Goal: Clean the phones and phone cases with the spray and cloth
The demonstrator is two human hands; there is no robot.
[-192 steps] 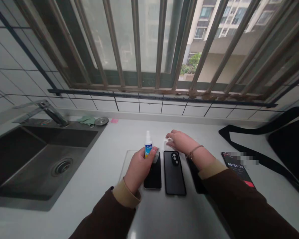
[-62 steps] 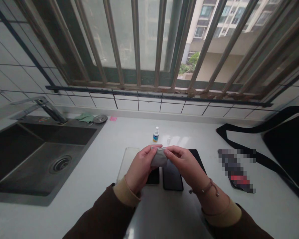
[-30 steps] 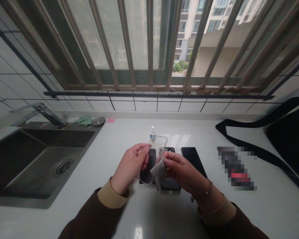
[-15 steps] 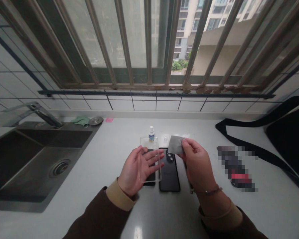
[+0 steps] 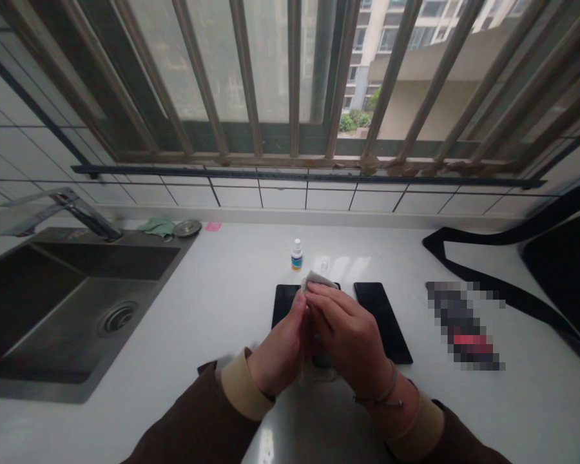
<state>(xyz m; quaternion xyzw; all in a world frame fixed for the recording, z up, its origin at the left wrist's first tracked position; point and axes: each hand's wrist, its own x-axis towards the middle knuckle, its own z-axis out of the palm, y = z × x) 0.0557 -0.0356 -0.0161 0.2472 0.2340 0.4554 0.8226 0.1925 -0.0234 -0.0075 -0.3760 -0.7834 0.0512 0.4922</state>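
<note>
My left hand point(image 5: 280, 351) is closed on a clear phone case point(image 5: 318, 376), which stands nearly edge-on to me. Pinched in my right hand point(image 5: 350, 328) is a grey cloth point(image 5: 321, 279), pressed against the case's upper end, so the two hands meet there. Under them, a dark phone point(image 5: 284, 298) shows at the left, partly covered by my left hand. Another black phone point(image 5: 384, 322) lies to the right of my right hand. Between these, a dark phone seen earlier is mostly hidden. Beyond the hands stands a small white-capped spray bottle point(image 5: 296, 256).
A small clear cap point(image 5: 324, 265) lies by the bottle. At left is a sink point(image 5: 84, 380) with a faucet point(image 5: 84, 216), green cloth point(image 5: 157, 227) and metal drain lid point(image 5: 187, 228). A black strap point(image 5: 488, 238) and a blurred-out item point(image 5: 464, 325) lie right.
My right hand has moved left and brought the cloth onto the case. My left hand has turned and closed around the case, tilting it edge-on. The right phone is now uncovered.
</note>
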